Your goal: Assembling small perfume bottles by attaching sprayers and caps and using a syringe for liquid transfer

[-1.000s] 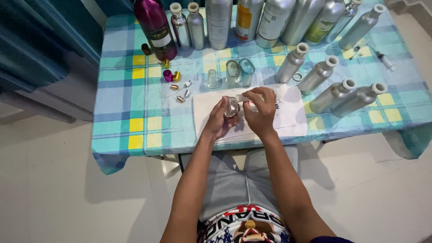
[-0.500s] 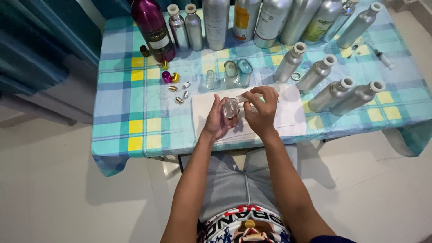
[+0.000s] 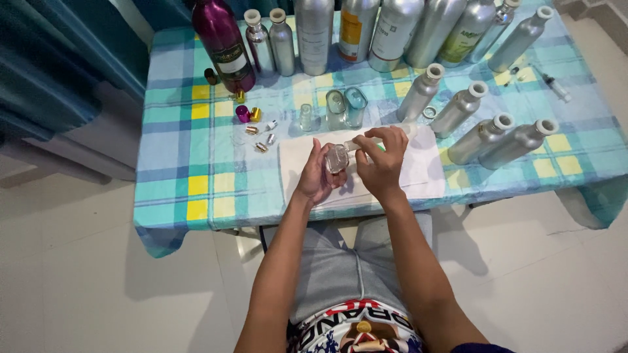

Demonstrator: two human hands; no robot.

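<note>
left hand [image 3: 314, 176] fingers clamp small glass bottle [image 3: 337, 158] upright; right hand [image 3: 381, 160] fingers pinch syringe [image 3: 383, 134], lying across, tip at bottle.

Beyond the grip stand two empty clear glass bottles [image 3: 345, 108], side by side. To its right lie four small silver aluminium bottles with white necks [image 3: 461, 110]. Far behind stands one tall magenta metal bottle [image 3: 222, 43].
</note>
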